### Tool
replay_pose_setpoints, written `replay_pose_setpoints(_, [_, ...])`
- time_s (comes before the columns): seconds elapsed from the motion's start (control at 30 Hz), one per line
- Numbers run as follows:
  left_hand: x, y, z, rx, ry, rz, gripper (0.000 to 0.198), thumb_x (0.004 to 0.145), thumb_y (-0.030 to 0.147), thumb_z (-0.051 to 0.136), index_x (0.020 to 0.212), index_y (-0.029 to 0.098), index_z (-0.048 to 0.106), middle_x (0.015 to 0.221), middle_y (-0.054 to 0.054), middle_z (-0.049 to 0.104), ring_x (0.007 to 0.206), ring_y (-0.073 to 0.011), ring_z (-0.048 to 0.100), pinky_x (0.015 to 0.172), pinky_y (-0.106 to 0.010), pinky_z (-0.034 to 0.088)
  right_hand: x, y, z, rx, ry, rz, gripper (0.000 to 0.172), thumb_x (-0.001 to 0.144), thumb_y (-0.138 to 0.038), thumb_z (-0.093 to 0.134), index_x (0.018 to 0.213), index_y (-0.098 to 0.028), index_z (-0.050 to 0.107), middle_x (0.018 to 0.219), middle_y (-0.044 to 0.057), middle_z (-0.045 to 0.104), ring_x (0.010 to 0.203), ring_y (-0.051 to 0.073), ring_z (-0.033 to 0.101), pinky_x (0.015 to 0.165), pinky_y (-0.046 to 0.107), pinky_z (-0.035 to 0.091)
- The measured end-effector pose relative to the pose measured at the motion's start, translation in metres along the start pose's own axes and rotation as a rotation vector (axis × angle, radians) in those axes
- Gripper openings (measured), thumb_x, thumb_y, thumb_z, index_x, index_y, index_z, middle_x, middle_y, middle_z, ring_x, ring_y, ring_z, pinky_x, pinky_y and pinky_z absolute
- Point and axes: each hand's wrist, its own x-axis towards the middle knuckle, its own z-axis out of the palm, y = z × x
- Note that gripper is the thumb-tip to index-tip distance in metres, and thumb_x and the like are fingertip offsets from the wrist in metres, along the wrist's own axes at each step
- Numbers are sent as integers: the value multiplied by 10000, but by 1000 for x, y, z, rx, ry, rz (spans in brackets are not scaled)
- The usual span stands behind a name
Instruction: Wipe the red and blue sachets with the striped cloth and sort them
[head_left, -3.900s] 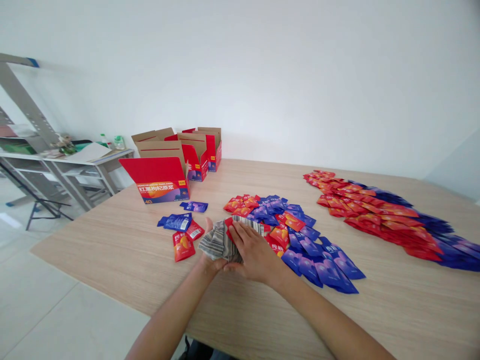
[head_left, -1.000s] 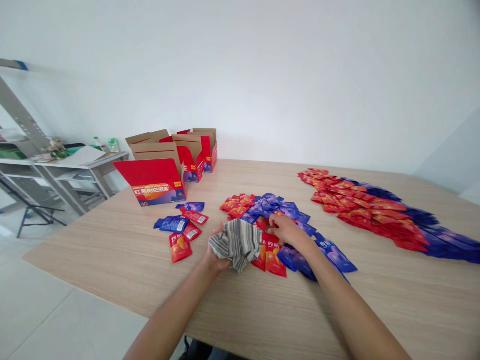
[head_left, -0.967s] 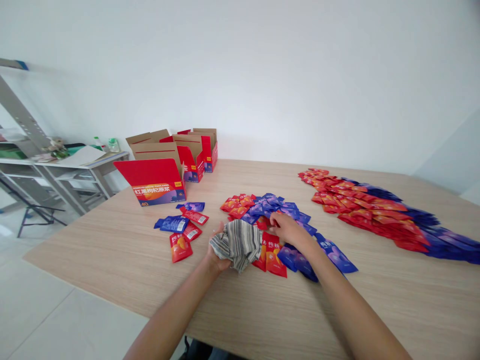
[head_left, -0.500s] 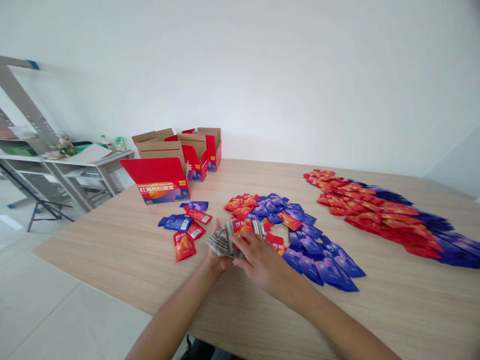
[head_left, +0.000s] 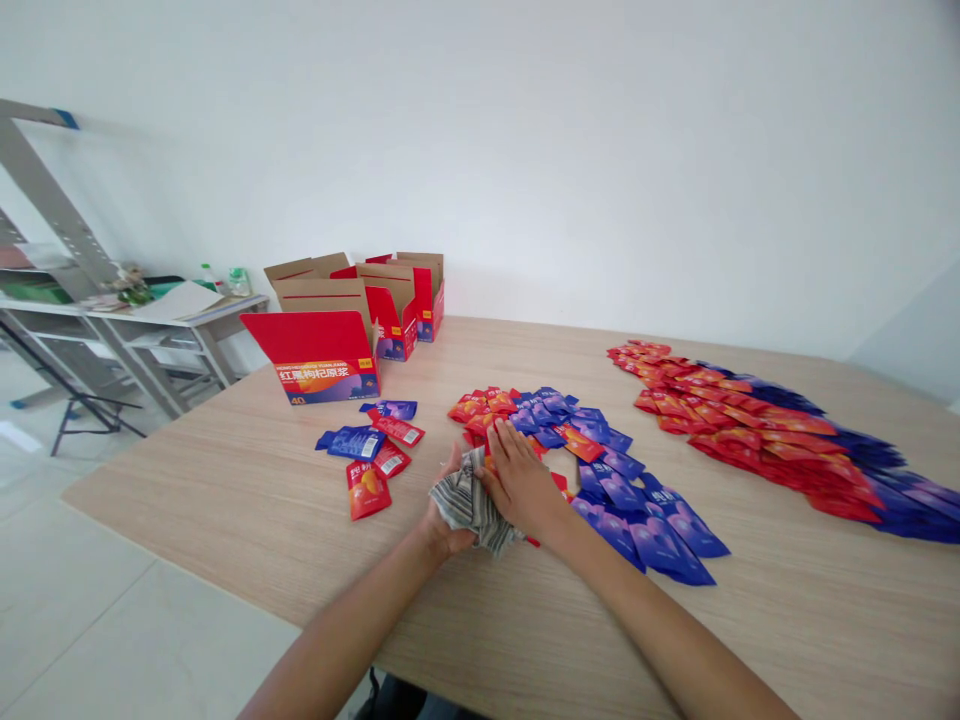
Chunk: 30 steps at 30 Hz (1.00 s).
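Observation:
My left hand (head_left: 448, 515) is wrapped around a grey-and-black striped cloth (head_left: 469, 497) above the table's front half. My right hand (head_left: 517, 480) lies across the cloth from the right, fingers stretched out and pressed flat. Between my hands only slivers of red show, by the fingers and at the cloth's lower right; a red pouch appears mostly hidden there. Just behind my hands is a pile of small red pouches (head_left: 484, 402) and blue-purple pouches (head_left: 615, 490). Left of my hands lie several loose pouches, among them a red pouch (head_left: 367, 488) and a blue pouch (head_left: 352, 442).
Several open red cartons (head_left: 322, 350) with raised brown flaps stand at the back left of the wooden table (head_left: 247, 500). A long heap of red and blue pouches (head_left: 757, 430) stretches along the right. Beyond the left edge stand grey desks (head_left: 172, 330) and a thin tripod (head_left: 101, 410).
My right hand has turned and flattened over the cloth, covering the red pouch that showed on it before. The cloth has shifted slightly right and bunched, its end now hanging toward me.

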Motion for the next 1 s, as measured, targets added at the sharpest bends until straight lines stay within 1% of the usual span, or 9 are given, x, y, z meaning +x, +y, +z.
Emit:
replay_pose_setpoints(0.1, [-1,2,0,6,-5,41,597,984,606,395,1152,146,737,1171,-140,742,1259,-296,620,1141,-422,388,0,5,-5,46,29,-77,618,1047,-418,396,1500,2,415,1587,274,353,1518,351,274,1207,561,324])
replay_pose_setpoints(0.23, [-8,15,-2,-3,40,135,640,1010,602,313,1124,139,741,1104,-116,768,1223,-267,648,1129,-393,399,-4,-8,-13,78,18,-188,678,1023,-477,457,1518,-17,398,1603,272,321,1522,367,254,1213,570,315])
replay_pose_setpoints(0.33, [-13,25,-5,-20,59,190,655,1020,592,299,1099,119,745,1069,-105,779,1161,-238,683,1124,-361,402,-7,-23,-16,90,-34,-248,798,980,-584,506,1507,5,405,1587,292,338,1514,383,270,1219,566,304])
replay_pose_setpoints(0.47, [-15,31,-9,-44,122,236,644,1007,595,351,1055,96,757,1052,-129,779,1075,-232,717,1120,-346,417,-10,-35,-16,108,-66,-243,1101,798,-797,608,1492,35,412,1581,325,319,1505,431,264,1225,602,261])
replay_pose_setpoints(0.57, [-15,31,-10,-41,147,248,649,1011,590,335,1019,106,768,1027,-125,784,1025,-219,731,1123,-355,425,-11,-36,-14,138,-75,-237,1136,771,-833,601,1500,17,410,1584,314,325,1503,424,274,1243,597,212])
replay_pose_setpoints(0.7, [-15,28,-6,-48,144,208,578,1009,550,389,947,124,774,986,-96,791,987,-212,738,1109,-326,420,-10,-33,-15,192,-106,-276,1167,793,-852,540,1511,52,367,1588,338,286,1518,407,245,1242,561,243])
replay_pose_setpoints(0.83, [-11,19,-4,-30,121,72,563,945,615,474,936,141,778,965,-116,778,1185,-298,664,1118,-369,390,-7,-26,-23,251,-153,-264,1205,738,-889,561,1521,9,375,1598,306,299,1512,387,276,1242,542,249])
replay_pose_setpoints(0.9, [-8,14,-4,-17,76,18,582,914,657,491,967,153,777,1002,-132,770,1289,-333,591,1144,-419,358,-5,-23,-28,264,-178,-240,1156,757,-851,594,1525,-13,380,1600,288,312,1509,376,289,1238,538,256])
replay_pose_setpoints(1.0, [-7,12,-6,-16,26,-6,616,908,693,465,1011,167,769,1034,-130,769,1301,-329,582,1166,-452,334,-3,-20,-31,260,-188,-239,1093,773,-748,676,1526,-14,374,1603,288,309,1512,369,284,1236,542,255])
